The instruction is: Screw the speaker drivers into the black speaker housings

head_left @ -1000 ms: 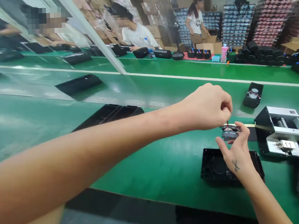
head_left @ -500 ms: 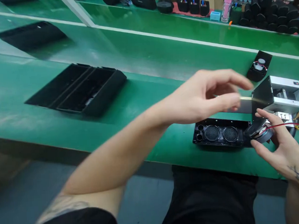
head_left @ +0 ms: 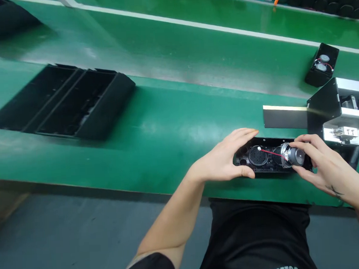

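shifts speaker driver (head_left: 295, 156) leftward over black housing (head_left: 268, 174), pinching with right hand (head_left: 323, 159), spreading left hand (head_left: 221, 160) round one end (cannot tell if touching); apparently positioning, calls for aligning.

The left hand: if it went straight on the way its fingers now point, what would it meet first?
Most likely the open black case, whose left end the left hand spans; depth leaves it unclear whether they touch. Further along that line is the speaker driver held in the right hand.
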A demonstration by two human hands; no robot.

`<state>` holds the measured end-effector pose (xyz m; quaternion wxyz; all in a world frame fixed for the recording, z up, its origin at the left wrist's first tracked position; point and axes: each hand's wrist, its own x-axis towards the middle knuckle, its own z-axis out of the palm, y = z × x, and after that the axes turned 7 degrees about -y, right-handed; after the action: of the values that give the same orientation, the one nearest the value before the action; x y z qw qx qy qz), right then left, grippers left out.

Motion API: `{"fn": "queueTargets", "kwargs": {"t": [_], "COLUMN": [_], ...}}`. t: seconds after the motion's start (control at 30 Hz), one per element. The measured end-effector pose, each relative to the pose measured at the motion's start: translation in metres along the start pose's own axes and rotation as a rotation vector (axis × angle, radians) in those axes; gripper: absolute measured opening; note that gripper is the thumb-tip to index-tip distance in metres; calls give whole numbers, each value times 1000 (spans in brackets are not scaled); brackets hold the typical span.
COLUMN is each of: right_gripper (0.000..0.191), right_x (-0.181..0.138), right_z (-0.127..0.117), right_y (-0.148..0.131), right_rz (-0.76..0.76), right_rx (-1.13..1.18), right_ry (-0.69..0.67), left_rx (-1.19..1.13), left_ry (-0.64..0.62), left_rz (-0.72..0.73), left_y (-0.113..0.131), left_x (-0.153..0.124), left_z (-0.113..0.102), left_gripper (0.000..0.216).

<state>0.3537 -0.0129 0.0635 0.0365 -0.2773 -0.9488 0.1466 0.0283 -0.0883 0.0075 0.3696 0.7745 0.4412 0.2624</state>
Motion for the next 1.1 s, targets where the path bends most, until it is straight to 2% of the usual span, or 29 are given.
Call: {"fn": "queueTargets", "kwargs": {"t": [0.1, 0.27, 0.43, 0.67, 0.77, 0.87, 0.93, 1.0, 1.1], "right_gripper": [37, 37, 38, 34, 32, 31, 30, 29, 26], "right_x": [3, 7, 15, 17, 18, 19, 19, 19, 19], "right_z": [0, 4, 7, 11, 11, 11, 11, 11, 9], "right_y": [-2, -6, -9, -11, -11, -11, -11, -11, -15], "right_rz": [-7, -29, -46, -71, -62, -51, -45, -41, -23], "right_rx": [-28, -141, -241, -354, -364, -364, -355, -351, -353], "right_ry": [-65, -86, -48, -49, -46, -37, -41, -49, -71], "left_rx": [127, 293, 315, 336, 342, 311, 308, 377, 550], "left_ry": [-6, 93, 103, 143, 132, 105, 90, 90, 70], "left_rz": [12, 26, 35, 47, 38, 40, 38, 18, -14], "left_y": [0, 6, 8, 9, 10, 9, 9, 11, 18], "left_x": [-4, -6, -4, -3, -4, -5, -4, 1, 15], "left_z": [8, 22, 28, 31, 30, 25, 20, 12, 4], "left_gripper": [118, 98, 94, 78, 81, 97, 97, 82, 46]}}
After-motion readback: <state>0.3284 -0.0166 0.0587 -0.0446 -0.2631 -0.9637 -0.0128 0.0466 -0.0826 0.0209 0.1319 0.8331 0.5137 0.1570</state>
